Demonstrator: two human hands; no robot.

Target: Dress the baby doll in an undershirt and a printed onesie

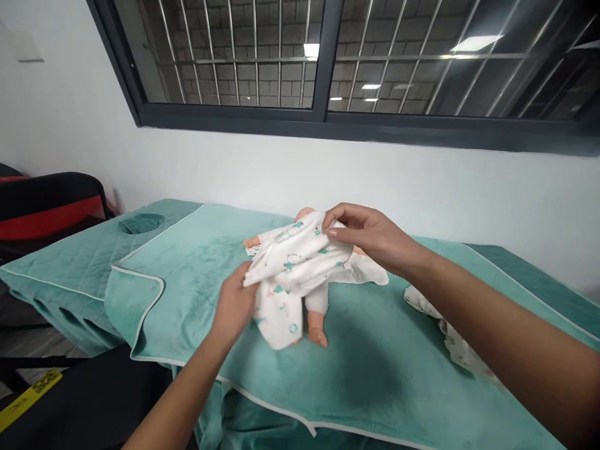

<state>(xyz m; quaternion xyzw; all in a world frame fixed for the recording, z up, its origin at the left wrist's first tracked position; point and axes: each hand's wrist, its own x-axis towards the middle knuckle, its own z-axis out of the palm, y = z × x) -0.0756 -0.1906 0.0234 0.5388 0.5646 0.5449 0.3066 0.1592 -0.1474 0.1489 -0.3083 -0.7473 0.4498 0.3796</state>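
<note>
A baby doll (317, 330) lies on its back on a green bed cover, one bare foot toward me and one small hand out to the left. White clothing covers its arm and leg. Over its body I hold up a white baby garment (290, 262) with green print, which hides the doll's trunk and most of its head. My left hand (234, 300) is closed on the garment's lower left edge. With thumb and fingers, my right hand (359, 231) pinches its upper right part. Part of the white cloth spreads on the cover at the doll's right side.
The green bed cover (187, 300) has white piping and a folded corner at left. A ruffled white cloth (457, 337) lies by my right forearm. Behind are a white wall (210, 169) and a barred window. A black and red chair (51, 206) stands far left.
</note>
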